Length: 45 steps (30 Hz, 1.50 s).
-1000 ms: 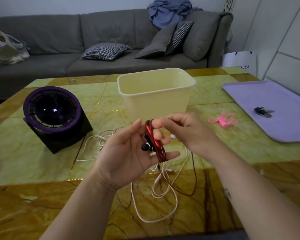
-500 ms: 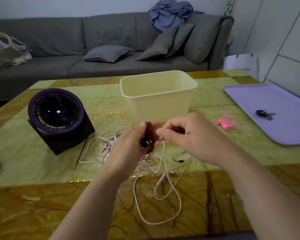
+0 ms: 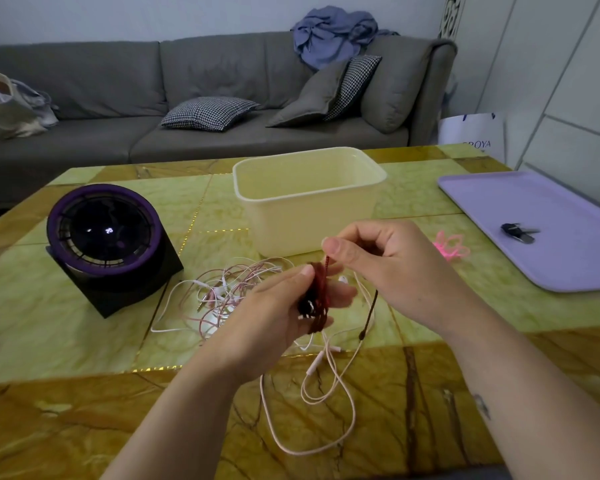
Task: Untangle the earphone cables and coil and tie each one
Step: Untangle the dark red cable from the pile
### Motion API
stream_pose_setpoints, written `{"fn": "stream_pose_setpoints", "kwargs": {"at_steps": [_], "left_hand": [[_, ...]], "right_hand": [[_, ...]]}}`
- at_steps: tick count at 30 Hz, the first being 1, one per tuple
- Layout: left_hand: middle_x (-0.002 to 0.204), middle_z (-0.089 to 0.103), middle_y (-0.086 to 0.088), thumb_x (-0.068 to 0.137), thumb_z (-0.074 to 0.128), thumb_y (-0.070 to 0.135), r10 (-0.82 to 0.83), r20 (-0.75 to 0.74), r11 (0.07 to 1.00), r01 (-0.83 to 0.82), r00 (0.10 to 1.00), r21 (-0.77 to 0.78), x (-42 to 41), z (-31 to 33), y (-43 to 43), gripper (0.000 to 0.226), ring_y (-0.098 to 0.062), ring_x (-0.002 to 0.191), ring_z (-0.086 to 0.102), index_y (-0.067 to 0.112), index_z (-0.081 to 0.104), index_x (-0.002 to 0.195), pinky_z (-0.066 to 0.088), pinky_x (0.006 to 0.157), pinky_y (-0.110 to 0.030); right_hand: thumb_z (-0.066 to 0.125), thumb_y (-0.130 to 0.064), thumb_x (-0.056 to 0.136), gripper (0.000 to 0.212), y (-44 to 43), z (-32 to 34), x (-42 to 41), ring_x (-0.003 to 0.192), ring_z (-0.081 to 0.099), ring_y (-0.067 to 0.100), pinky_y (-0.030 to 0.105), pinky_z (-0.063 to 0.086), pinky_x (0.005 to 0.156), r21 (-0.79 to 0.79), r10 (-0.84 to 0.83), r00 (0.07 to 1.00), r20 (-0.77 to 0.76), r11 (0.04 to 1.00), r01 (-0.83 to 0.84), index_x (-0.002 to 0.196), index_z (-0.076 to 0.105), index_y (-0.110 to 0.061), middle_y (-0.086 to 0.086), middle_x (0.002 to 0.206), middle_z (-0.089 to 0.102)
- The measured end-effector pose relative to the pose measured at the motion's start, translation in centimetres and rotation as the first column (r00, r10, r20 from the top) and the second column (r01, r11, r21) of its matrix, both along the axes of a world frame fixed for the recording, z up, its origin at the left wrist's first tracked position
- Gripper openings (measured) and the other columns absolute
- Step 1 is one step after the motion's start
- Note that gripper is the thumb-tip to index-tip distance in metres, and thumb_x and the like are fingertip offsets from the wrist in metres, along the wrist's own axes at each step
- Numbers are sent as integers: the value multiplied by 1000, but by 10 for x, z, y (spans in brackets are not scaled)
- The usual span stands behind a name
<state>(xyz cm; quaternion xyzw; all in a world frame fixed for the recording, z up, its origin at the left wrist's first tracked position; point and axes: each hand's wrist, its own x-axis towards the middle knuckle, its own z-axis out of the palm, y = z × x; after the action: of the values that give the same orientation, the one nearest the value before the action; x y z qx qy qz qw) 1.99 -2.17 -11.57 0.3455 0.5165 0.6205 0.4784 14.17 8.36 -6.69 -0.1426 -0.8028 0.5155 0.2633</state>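
Head view: left hand (image 3: 272,315) around red earphone coil (image 3: 321,294), right hand (image 3: 390,268) tight on its loose end.

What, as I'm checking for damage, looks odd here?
Only the pale cables, tangled in a heap on the table. The red cable, coiled in the left hand with a strand pinched by the right hand, shows no visible damage.

Green-and-gold marbled surface (image 3: 84,427). At its middle, an open cream tub (image 3: 309,220); to the left, a round purple-rimmed device (image 3: 106,233) tilted on a black base; at the right edge, a lilac tray (image 3: 534,209) carrying a small dark object (image 3: 516,232). Behind, a grey sofa (image 3: 118,84) with checked cushions (image 3: 208,112) and a crumpled blue garment (image 3: 333,32) on its back.
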Motion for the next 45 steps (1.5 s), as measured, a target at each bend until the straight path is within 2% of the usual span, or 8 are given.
{"fn": "stream_pose_setpoints", "kwargs": {"at_steps": [4,11,17,23,28,38,41,45], "left_hand": [[95,71,-8,98,37,7,184,128,983,-186,974,0,-7,-3,4,30,-17,92,68,0,59,118,51,80,-37],[89,71,1,96,43,2,153,-36,988,-154,988,-14,4,-6,7,25,-8,85,64,7,63,112,48,87,-38],[90,73,4,98,40,10,123,-74,991,-126,990,-36,8,-2,5,26,-7,94,66,11,61,114,47,91,-37],[89,69,-6,100,33,32,4,-27,997,-6,1000,-74,9,-1,4,38,-19,94,61,12,64,111,40,92,-42],[79,67,-4,89,43,39,-63,20,997,64,998,-32,9,1,2,38,-23,90,60,20,76,86,43,96,-46],[73,62,-5,91,43,24,-117,306,966,37,945,255,9,19,-5,34,-16,70,63,11,74,90,57,76,-44],[72,60,-5,90,43,25,-32,382,970,-64,924,236,3,23,-7,36,-16,68,63,9,75,91,58,75,-46],[74,60,-6,85,43,23,-24,280,994,-7,960,109,-3,22,-13,38,-18,70,63,2,69,102,53,83,-50]], "right_hand": [[60,-41,80,24,-4,0,-2,68,64,16,25,53,65,33,92,994,52,995,-94,75,72,-21,2,73,71],[62,-40,80,25,-9,-2,-9,74,67,16,34,57,76,15,89,995,51,996,-90,75,71,-18,0,74,71],[63,-27,86,23,-5,0,-5,59,64,8,11,48,54,-78,-12,1000,-3,997,12,77,70,-8,7,65,68],[63,-34,86,26,0,-8,-6,71,69,25,33,54,70,-19,-100,995,19,995,100,77,71,-11,9,74,71],[62,-34,87,26,6,-13,-7,47,48,-2,9,39,52,-1,-135,991,6,991,135,77,70,-11,-14,49,50],[62,-40,83,26,10,-34,-18,55,52,-3,20,39,65,-184,-54,995,89,980,69,66,66,-21,-12,55,59],[60,-30,89,26,2,-36,-22,46,48,-6,6,33,50,-106,-74,991,115,991,86,64,63,-25,-19,46,53],[55,-38,91,27,13,-33,-19,44,37,4,16,32,49,-163,-277,961,26,947,277,71,64,-23,-13,45,43]]}}
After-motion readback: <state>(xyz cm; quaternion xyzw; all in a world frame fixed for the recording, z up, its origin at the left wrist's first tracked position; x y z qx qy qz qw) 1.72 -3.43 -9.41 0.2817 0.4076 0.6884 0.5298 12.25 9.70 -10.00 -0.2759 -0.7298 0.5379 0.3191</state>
